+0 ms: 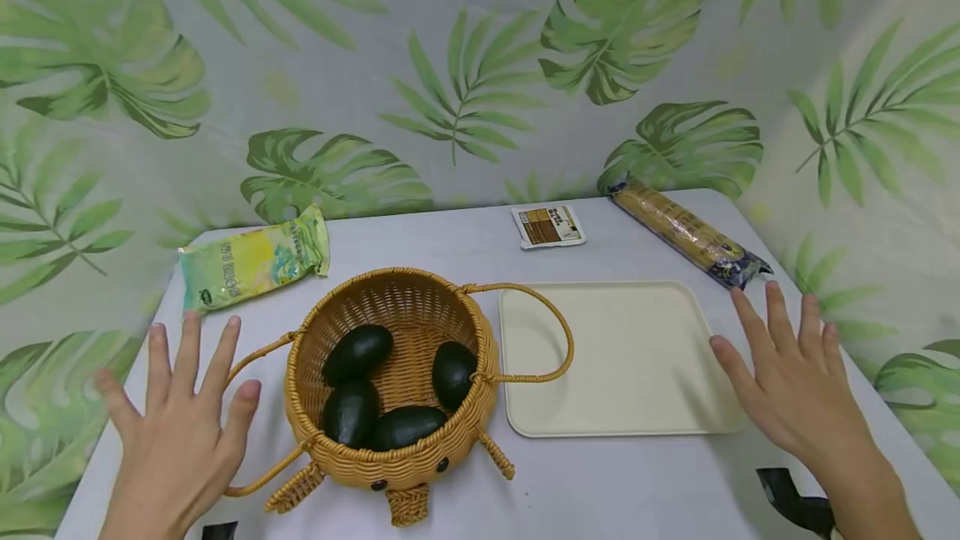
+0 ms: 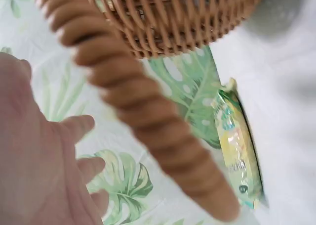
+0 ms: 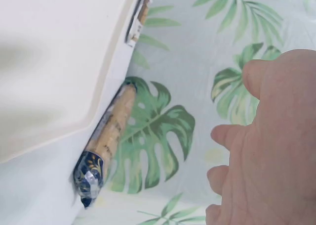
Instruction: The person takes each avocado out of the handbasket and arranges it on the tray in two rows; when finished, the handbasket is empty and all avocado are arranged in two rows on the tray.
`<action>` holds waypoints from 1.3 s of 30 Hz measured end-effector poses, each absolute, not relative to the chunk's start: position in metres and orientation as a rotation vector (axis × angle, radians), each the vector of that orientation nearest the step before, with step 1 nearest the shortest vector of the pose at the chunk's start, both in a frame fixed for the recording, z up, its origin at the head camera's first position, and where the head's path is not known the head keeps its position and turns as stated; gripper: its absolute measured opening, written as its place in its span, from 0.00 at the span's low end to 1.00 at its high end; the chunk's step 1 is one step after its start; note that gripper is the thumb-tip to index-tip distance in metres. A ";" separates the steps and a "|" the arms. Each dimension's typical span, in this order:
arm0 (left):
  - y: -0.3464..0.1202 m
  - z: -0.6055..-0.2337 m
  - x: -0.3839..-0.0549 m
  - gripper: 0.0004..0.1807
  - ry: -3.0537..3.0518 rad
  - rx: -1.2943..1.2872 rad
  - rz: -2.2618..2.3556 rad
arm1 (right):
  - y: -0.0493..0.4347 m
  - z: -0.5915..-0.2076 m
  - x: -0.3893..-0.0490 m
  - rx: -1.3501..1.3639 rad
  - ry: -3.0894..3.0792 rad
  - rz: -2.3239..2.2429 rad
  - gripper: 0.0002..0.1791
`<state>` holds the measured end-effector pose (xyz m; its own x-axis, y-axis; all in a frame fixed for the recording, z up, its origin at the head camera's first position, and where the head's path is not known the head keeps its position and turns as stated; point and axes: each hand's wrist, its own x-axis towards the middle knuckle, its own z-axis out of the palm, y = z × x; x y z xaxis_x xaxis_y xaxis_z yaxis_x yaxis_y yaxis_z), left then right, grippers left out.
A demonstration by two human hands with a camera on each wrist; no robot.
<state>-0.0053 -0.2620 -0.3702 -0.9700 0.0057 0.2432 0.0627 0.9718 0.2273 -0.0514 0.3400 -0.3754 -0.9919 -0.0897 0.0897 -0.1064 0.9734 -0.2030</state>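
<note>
My left hand [image 1: 176, 423] is spread with straight fingers beside the left handle of a wicker basket [image 1: 390, 457], holding nothing. Several dark green avocados [image 1: 358, 354] lie in the basket, which has button eyes and a woven snout on its front. In the left wrist view the basket's twisted handle [image 2: 143, 106] crosses close in front of the camera. On the other side my right hand [image 1: 798, 382], fingers also spread and straight, is just off the right edge of a cream tray [image 1: 615, 365]. Nothing is in it.
A green and yellow packet [image 1: 255, 261] lies at the back left. Along the back are a small brown and white sachet [image 1: 549, 226] and a long packet of noodles [image 1: 682, 227] at the right corner. The basket's right handle overhangs the tray. Leaf-print cloth hangs behind the white table.
</note>
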 end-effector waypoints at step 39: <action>-0.209 -0.377 -0.027 0.33 -2.595 -0.380 -1.064 | 0.258 -0.321 -0.090 0.531 -2.753 0.941 0.33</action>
